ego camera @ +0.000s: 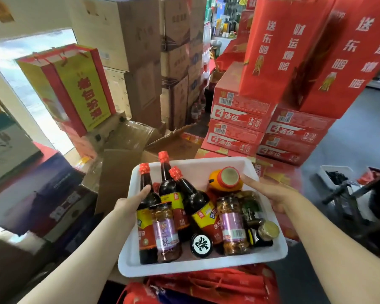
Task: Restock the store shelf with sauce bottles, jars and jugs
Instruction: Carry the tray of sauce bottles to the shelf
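I carry a white tray (206, 263) in front of me. In it lie three dark sauce bottles (198, 205) with red caps, two purple-labelled jars (166, 233) of chili sauce, a small gold-lidded jar (266, 233), a black-lidded jar (201, 244) and an orange jug (225, 179) with a red cap. My left hand (132, 201) grips the tray's left rim, thumb against the leftmost bottle. My right hand (270, 194) grips the right rim, thumb reaching toward the orange jug. The fingers under the tray are hidden.
Stacked red cartons (246, 119) and tall red gift bags (279, 47) stand ahead on the right. Brown cardboard boxes (154, 58) pile up behind. A yellow-and-red gift bag (75, 88) sits at left. Grey floor (358, 132) runs along the right side.
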